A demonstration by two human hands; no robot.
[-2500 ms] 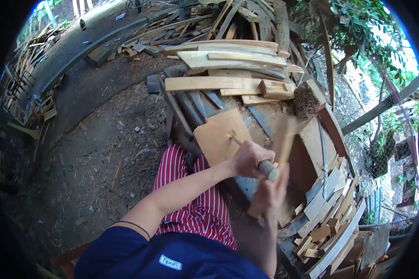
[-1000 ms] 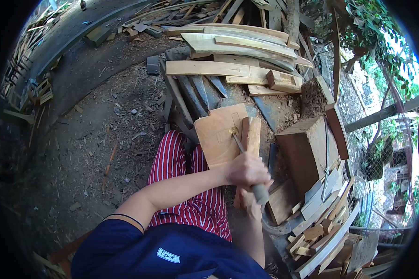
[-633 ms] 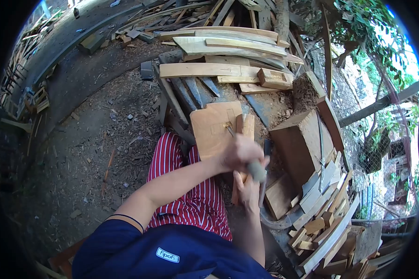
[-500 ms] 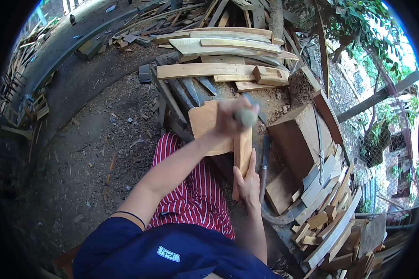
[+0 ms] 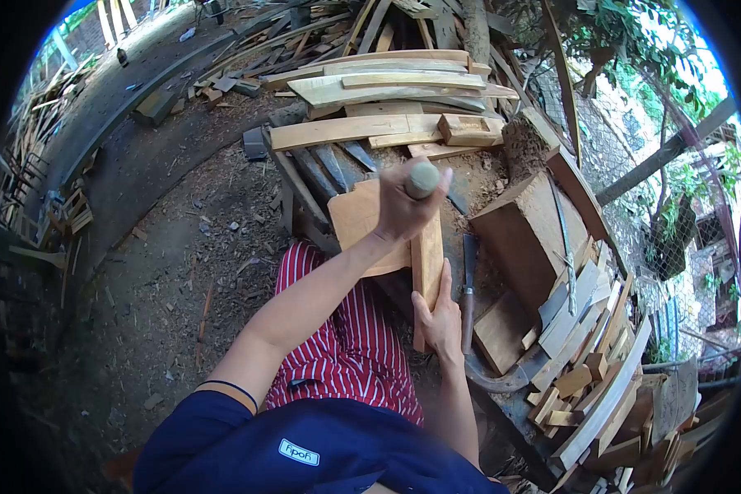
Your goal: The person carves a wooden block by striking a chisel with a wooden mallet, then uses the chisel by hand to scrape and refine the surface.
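Note:
My left hand [image 5: 403, 212] is closed in a fist round a tool with a rounded, pale grey-green handle end [image 5: 422, 179] that points up at me. The rest of this tool is hidden beneath the fist. Below it, a long squared piece of wood [image 5: 426, 272] stands tilted against a flat pale wooden block [image 5: 356, 221]. My right hand [image 5: 439, 323] grips the lower part of that piece, with the thumb on one face and the fingers along its right side. To the right of it lies a knife [image 5: 468, 292] with a dark blade and wooden handle.
Curved boards [image 5: 346, 130] and a small hollowed block [image 5: 469, 130] lie along the bench's far side, near several dark metal blades [image 5: 329, 165]. A large wooden box-like block [image 5: 531, 239] stands at right. Stacked offcuts [image 5: 593, 395] fill the lower right. Wood chips cover the ground.
My left hand and the tool have risen a little and away from me, and the blur on them is gone. The right hand keeps its grip on the wood. The whole view has shifted slightly.

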